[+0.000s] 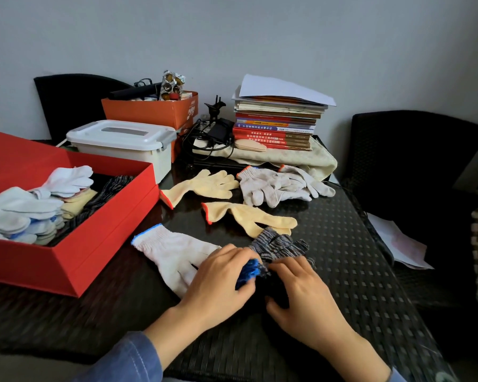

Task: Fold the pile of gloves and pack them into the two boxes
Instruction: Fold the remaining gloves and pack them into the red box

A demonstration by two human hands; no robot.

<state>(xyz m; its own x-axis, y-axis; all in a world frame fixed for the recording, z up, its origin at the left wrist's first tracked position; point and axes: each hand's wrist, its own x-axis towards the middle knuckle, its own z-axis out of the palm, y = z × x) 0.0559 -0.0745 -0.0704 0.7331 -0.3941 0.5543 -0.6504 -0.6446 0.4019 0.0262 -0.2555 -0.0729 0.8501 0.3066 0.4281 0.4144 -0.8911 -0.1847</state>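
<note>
Red box (100, 238) sits open at the desk's left edge, already stuffed with packed gloves (33, 210): white, yellow and dark striped ones. Out on the desk, the far yellow glove (202, 186) and near yellow glove (249, 216), both orange-cuffed, lie flat mid-desk. There's a heap of greyish gloves (276, 186) toward the back. A white glove (174, 252) with a blue cuff lies flat just right of the box. The striped glove (276, 244), blue cuff bunched up, is near the front edge, touching the near yellow glove.

Book spines (272, 133) in the stack by the wall carry printed Chinese titles, too small and blurred to read. The orange box (149, 113) has white characters on its end face, also illegible. Nothing else bears readable print.
</note>
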